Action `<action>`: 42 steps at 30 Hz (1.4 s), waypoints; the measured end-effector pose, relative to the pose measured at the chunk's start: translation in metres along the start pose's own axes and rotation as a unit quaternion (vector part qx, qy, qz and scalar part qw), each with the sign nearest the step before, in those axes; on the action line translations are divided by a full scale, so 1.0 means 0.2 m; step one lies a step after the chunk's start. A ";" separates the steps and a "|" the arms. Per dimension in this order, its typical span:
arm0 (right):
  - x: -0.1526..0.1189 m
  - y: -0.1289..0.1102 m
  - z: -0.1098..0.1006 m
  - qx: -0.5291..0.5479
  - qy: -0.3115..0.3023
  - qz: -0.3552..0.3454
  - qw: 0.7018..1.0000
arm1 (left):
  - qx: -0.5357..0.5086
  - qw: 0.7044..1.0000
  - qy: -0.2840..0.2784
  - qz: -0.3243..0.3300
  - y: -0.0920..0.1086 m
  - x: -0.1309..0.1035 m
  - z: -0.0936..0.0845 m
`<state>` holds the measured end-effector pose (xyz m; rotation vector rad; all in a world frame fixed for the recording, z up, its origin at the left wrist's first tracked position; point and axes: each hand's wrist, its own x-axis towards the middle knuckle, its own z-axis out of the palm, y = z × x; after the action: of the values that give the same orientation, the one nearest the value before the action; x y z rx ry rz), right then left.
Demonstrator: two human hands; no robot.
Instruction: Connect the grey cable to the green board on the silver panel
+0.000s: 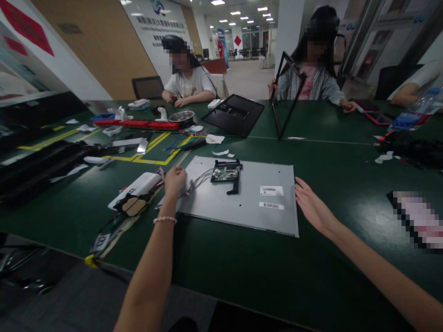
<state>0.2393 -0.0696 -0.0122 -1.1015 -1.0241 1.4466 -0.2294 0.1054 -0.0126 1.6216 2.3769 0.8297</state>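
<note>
A flat silver display panel (207,203) lies face down on the green table in front of me, with two barcode labels on its right part. A small circuit board (226,173) in a black plastic bracket sits on the panel's back. Thin grey cables (199,180) run from the board toward the panel's left edge. At that edge, my left hand (175,181) is closed with curled fingers, gripping the panel's side; the fingertips are partly hidden. Along the right edge, my right hand (313,203) has its fingers stretched out, fingertips at the panel's side.
Left of the panel lies a white battery-like pack (134,193) with wires. A black rear cover (235,115), a metal bowl (182,117) and loose wires (188,140) lie beyond. One person across holds a black frame (277,110). A blurred phone-like object (420,221) lies right.
</note>
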 end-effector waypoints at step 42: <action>-0.32 -0.10 -0.33 0.148 0.123 0.093 0.977 | 0.318 0.934 -0.116 0.116 0.27 -0.18 -0.04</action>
<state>0.3133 -0.1268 0.0009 -1.1432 -0.5227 1.5081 -0.1750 0.0846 0.0160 2.1057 2.4423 -0.1550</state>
